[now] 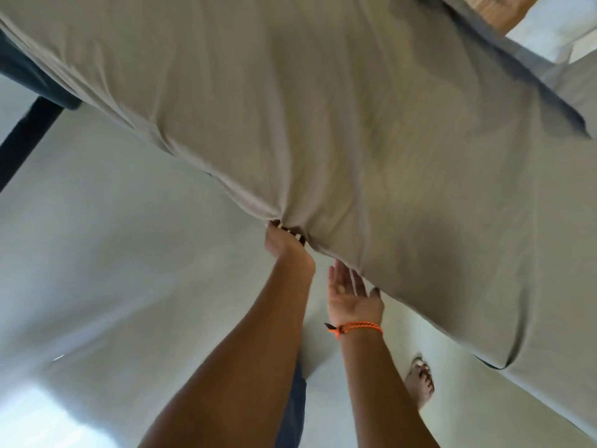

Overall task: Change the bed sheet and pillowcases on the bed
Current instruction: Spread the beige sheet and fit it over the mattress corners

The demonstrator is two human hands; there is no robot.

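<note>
Sheet (323, 124) spread over the bed corner, its edge bunched in the left hand (284, 242), fingers curled round the fabric. Right hand (352, 294) lies flat, fingers straight, against the hanging edge. Likely fitting the corner; next, pull down and tuck under.

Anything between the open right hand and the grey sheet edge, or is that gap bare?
Head view: nothing lies between. The right hand, palm up, reaches the grey sheet edge directly, fingertips at the fabric. Whether they touch is unclear.

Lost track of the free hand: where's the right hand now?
Head view, lower centre: the right hand lies open, palm up, against the grey sheet's edge, just right of the left hand.
</note>
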